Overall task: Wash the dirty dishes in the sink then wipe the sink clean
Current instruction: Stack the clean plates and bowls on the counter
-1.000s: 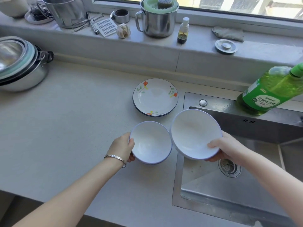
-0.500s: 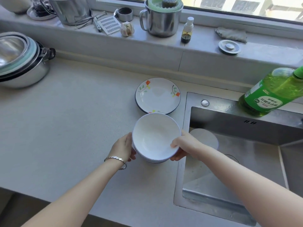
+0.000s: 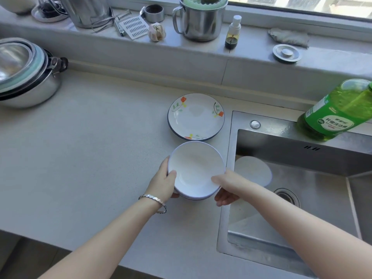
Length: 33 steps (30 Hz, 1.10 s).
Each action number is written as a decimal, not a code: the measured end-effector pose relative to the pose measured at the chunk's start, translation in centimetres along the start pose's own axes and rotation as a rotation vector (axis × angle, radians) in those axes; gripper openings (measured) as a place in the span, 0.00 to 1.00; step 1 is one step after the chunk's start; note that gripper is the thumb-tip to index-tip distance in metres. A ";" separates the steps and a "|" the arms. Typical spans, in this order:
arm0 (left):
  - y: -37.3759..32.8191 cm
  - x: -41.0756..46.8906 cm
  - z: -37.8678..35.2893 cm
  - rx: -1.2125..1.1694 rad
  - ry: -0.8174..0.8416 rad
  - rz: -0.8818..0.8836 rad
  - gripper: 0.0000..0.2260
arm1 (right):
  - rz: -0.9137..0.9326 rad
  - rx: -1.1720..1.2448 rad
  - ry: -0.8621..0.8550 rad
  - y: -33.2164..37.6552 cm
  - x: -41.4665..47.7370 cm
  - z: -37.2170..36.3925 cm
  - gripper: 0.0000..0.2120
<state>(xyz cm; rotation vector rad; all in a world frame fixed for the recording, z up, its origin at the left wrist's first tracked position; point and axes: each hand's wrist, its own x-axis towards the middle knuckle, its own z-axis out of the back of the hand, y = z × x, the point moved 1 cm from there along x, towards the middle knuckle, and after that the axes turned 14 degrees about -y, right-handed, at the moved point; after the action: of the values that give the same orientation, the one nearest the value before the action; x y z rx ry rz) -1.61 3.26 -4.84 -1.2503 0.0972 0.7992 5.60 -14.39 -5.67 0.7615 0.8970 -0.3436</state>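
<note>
White bowls [image 3: 196, 170], nested as a stack (second rim visible under the top one), sit or hover just over the countertop [image 3: 90, 158], between the flowered plates [image 3: 196, 116] on the far side and the counter's near edge, just left of the sink [image 3: 302, 198] rim. Left hand [image 3: 164, 183] wraps the stack's left side, thumb hooked over the rim, fingers underneath and out of view. Right hand [image 3: 226, 187] is on the right side, thumb lying over the inner rim, fingers curled loosely below; can't tell if those fingers actually bear on the bowl. So: two-handed hold on the stack, both closed around the rim. Can't tell if the base is touching the counter yet. Sink basin looks empty of dishes apart from a pale round patch on the far-left wall, probably a reflection of the bowls. Judgement: the step in hand is parking washed bowls beside the plates; the sink wipe comes after. To do it well: lower flat, keep the stack level so the top bowl doesn't slide in the lower one, and leave a gap from the plates' near rim to avoid chipping. Keep the base fully on the counter, clear of the sink edge. Release the right hand first, left last. Wet glaze is probably slippery, so no one-thumb holds. Dish soap bottle [image 3: 338, 111] on the sink's far ledge is well clear of this move.
</note>
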 end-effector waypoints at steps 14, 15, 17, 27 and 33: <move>-4.6 2.4 -1.1 0.427 -0.144 -0.071 0.23 | -0.019 0.180 0.120 2.3 0.4 2.0 0.16; -5.0 1.3 -1.6 0.549 -0.239 -0.199 0.25 | 0.027 0.173 0.135 1.7 0.5 2.5 0.19; -6.1 -1.8 -3.2 0.557 -0.357 -0.562 0.25 | 0.101 0.190 0.124 -0.4 0.8 4.1 0.23; -1.6 -2.0 -22.3 0.561 0.334 -0.174 0.15 | -0.130 0.021 -0.151 -15.6 8.6 11.8 0.13; 3.7 2.6 -27.0 0.662 0.224 0.067 0.18 | -0.282 0.387 -0.243 -17.3 16.3 11.3 0.21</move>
<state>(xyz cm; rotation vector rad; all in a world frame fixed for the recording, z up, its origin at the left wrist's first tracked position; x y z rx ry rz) 7.57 -18.66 -18.47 -0.7015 0.5435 0.6067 12.00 -33.95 -22.10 0.9245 0.7145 -0.8592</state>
